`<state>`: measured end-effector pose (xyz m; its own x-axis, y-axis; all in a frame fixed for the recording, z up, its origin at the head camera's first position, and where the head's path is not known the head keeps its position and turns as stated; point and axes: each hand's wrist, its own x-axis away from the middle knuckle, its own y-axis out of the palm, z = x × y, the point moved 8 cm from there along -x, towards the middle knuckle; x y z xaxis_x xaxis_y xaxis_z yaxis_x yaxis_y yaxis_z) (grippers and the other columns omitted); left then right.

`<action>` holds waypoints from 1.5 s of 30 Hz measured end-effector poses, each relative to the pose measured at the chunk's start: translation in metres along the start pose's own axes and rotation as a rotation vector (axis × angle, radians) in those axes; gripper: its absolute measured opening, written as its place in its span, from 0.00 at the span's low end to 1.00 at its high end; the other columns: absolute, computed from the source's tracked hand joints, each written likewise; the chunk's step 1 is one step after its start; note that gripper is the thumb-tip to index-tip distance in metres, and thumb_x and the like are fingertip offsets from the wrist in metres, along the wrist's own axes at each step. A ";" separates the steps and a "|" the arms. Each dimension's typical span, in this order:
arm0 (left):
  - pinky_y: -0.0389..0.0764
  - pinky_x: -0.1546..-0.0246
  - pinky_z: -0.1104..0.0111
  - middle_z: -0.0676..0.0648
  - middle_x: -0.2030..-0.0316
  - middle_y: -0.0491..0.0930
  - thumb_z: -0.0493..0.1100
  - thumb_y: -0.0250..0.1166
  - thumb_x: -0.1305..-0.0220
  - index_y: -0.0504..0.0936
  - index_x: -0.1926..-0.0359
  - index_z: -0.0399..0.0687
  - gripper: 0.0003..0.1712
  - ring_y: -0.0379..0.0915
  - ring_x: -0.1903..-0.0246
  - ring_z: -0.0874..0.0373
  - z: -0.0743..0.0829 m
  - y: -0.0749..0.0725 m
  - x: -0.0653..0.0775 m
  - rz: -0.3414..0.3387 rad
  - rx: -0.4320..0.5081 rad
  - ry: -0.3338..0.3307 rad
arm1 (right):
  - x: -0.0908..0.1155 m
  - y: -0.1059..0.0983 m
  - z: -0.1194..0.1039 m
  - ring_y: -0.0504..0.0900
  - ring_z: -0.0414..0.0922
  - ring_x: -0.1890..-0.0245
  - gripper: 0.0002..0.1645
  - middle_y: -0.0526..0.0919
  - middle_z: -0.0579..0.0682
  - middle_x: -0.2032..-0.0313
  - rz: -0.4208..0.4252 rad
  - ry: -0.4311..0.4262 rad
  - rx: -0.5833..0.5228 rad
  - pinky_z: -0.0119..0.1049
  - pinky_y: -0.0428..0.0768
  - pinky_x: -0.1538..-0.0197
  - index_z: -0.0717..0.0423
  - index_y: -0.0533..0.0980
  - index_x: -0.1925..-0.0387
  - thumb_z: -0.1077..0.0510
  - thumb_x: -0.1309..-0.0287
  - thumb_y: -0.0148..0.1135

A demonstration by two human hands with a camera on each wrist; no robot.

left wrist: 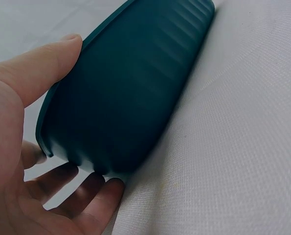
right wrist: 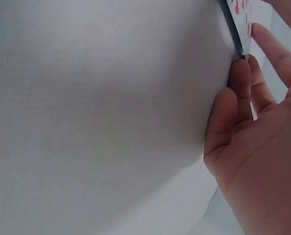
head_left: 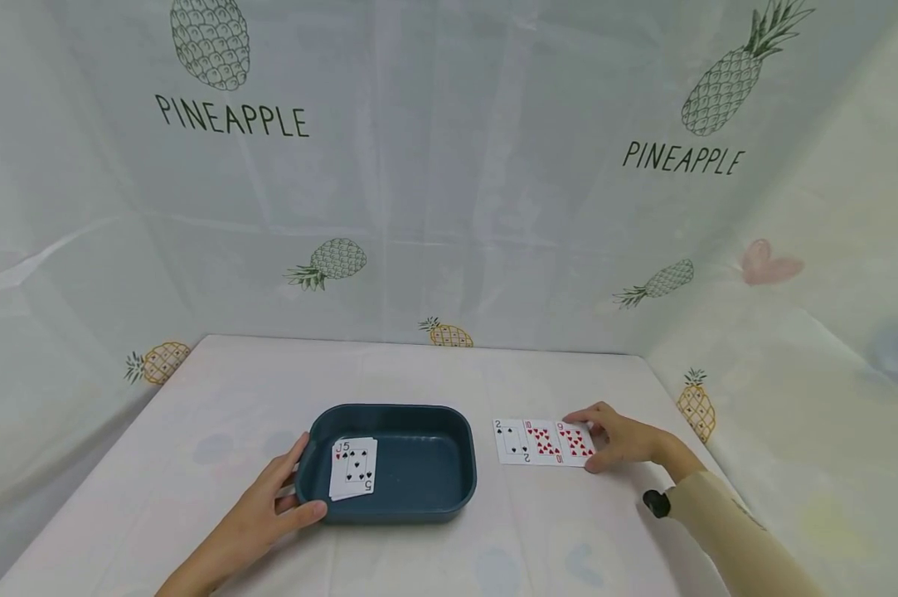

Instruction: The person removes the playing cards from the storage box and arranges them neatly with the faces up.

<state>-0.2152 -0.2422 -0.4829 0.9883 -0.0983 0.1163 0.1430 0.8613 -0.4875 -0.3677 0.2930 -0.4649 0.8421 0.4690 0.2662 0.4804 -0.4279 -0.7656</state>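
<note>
The right hand [head_left: 623, 438] is clamped on a white, red-pipped playing card of thin, smooth stock, seemingly the nine of hearts [head_left: 578, 444]; we note a finger at its far edge and the thumb at its near right corner. The card lies at the right end of a short row, to the right of the tray. We judge it light, springy and rather slippery, apt to crease if squeezed hard; opposite edges offer the best hold. Adjoining it we see a similar red ten of hearts [head_left: 543, 444], then a black-pipped two of spades [head_left: 509, 442]. Because the three lie so close, we expect neighbours to drag along.

The left hand [head_left: 258, 506] is clamped on the end of a dark teal, rounded-rectangular tray [head_left: 424, 468], thumb at the rim, fingers against the outer wall. We take the tray to be stiff and sturdier than the cards. Inside, at its left, lies a small pile topped by a white five of spades [head_left: 355, 469]. The raised wall stands between row and pile. Beneath everything we find a pale tablecloth [head_left: 531, 539]; behind hangs a pineapple-printed sheet [head_left: 449, 182].
</note>
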 end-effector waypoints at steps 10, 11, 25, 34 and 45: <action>0.82 0.36 0.58 0.33 0.21 0.54 0.55 0.75 0.32 0.43 0.13 0.57 0.62 0.66 0.27 0.35 0.002 0.000 0.002 0.000 0.002 0.028 | -0.004 0.003 0.007 0.65 0.55 0.37 0.52 0.65 0.55 0.39 -0.026 0.003 -0.030 0.49 0.69 0.40 0.40 0.70 0.24 0.54 0.51 0.82; 0.82 0.36 0.58 0.32 0.22 0.54 0.55 0.75 0.32 0.43 0.13 0.56 0.62 0.66 0.28 0.35 0.003 -0.001 0.002 0.000 0.001 0.035 | -0.005 0.003 0.008 0.65 0.55 0.37 0.52 0.65 0.55 0.39 -0.026 0.005 -0.034 0.49 0.69 0.40 0.40 0.70 0.24 0.54 0.52 0.82; 0.83 0.37 0.62 0.34 0.25 0.58 0.55 0.75 0.33 0.43 0.13 0.58 0.62 0.70 0.30 0.37 -0.001 -0.001 0.001 -0.007 0.023 0.014 | -0.006 0.001 0.015 0.63 0.53 0.35 0.52 0.65 0.53 0.36 -0.007 0.033 -0.104 0.49 0.68 0.39 0.35 0.71 0.26 0.57 0.52 0.83; 0.83 0.38 0.63 0.33 0.25 0.58 0.53 0.75 0.31 0.43 0.13 0.57 0.61 0.70 0.30 0.37 -0.001 0.000 0.000 -0.012 0.044 0.036 | -0.006 0.001 0.015 0.63 0.54 0.35 0.52 0.65 0.53 0.36 -0.006 0.034 -0.107 0.50 0.68 0.38 0.37 0.71 0.25 0.58 0.53 0.83; 0.81 0.35 0.63 0.36 0.24 0.56 0.56 0.74 0.32 0.42 0.13 0.60 0.61 0.67 0.28 0.37 0.001 -0.001 0.000 -0.010 0.038 0.013 | -0.004 0.004 0.017 0.63 0.54 0.35 0.53 0.64 0.52 0.37 -0.003 0.062 -0.102 0.51 0.68 0.39 0.34 0.70 0.24 0.57 0.52 0.83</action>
<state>-0.2151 -0.2424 -0.4818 0.9875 -0.1133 0.1095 0.1510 0.8785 -0.4531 -0.3730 0.3027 -0.4785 0.8524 0.4234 0.3068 0.5031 -0.5046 -0.7016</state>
